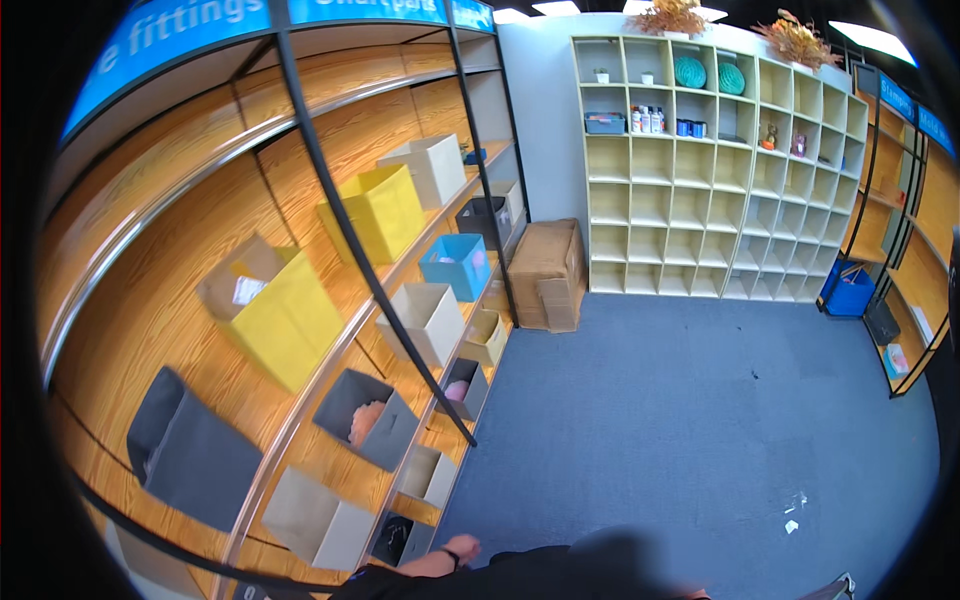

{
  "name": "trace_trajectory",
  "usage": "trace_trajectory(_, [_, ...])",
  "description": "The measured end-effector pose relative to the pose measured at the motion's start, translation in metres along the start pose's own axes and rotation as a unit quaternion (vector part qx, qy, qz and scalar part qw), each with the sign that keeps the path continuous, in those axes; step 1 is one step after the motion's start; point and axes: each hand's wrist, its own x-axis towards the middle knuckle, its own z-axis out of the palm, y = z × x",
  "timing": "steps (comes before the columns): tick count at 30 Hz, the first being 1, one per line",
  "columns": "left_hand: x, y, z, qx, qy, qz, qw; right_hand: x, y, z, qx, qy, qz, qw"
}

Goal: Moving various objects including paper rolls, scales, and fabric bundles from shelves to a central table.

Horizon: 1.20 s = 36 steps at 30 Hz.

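Observation:
My left hand (462, 548), with a dark band at its wrist, hangs low beside the shelving on the left. Its fingers are too small and turned away to read, and no object shows in it. Nearest to it, on the lowest shelf, is a dark grey fabric bin (421, 538) with something black inside. A beige bin (428, 476) sits just beyond. Only a sliver of skin, apparently my right hand (694, 595), shows at the lower edge; its fingers are hidden. My dark clothing covers the bottom middle.
Yellow bins (372, 212), grey bins (368, 418) and a blue bin (455, 266) line the wooden shelves. A brown cardboard box (547, 275) stands by a white cubby unit (660, 210). White scraps (791, 526) lie on the blue-grey floor (650, 420). More shelving (905, 250) stands right.

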Motion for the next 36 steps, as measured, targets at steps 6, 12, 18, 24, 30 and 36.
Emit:
trace_trajectory(6, [0.135, 0.219, -0.168, -0.291, 0.079, -0.038, 0.953, 0.067, -0.038, -0.085, 0.076, 0.02, 0.064, 0.995])
trace_trajectory(12, [0.242, 0.305, -0.219, -0.341, 0.082, -0.011, 0.936, 0.192, -0.129, -0.225, 0.062, 0.019, 0.029, 0.997])
trace_trajectory(18, [0.268, 0.282, -0.204, -0.164, -0.036, -0.092, 0.981, 0.413, -0.221, -0.392, -0.248, 0.084, -0.221, 0.939])
trace_trajectory(24, [0.288, 0.28, -0.218, -0.01, -0.044, -0.137, 0.99, 0.425, -0.51, -0.582, 0.212, 0.08, -0.15, 0.962])
trace_trajectory(30, [0.399, 0.321, -0.323, -0.111, -0.03, -0.171, 0.979, 0.487, -0.664, -0.653, 0.21, 0.002, -0.165, 0.964])
trace_trajectory(36, [0.578, 0.379, -0.493, -0.253, 0.06, -0.132, 0.956, 0.538, -0.715, -0.7, 0.087, -0.084, -0.037, 0.992])
